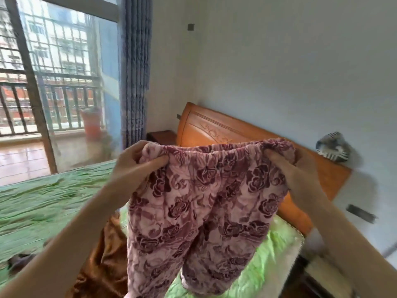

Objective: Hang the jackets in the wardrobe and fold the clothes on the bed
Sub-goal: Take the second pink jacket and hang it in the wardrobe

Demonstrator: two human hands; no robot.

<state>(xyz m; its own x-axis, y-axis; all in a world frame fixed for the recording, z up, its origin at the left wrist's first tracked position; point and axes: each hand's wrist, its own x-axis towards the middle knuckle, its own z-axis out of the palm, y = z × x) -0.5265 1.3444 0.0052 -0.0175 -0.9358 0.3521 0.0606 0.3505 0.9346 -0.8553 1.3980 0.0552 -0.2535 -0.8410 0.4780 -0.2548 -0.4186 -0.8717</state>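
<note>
I pinch the pink flowery pants (199,207) by the waistband with my left hand (137,162) and right hand (285,166), arms stretched out over the green bed (43,203).

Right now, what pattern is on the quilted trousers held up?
Dark maroon roses on pale pink quilted trousers, head view.

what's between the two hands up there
In the head view, the elastic waistband of the floral trousers spans from the left hand to the right hand; each pinches one end.
</note>
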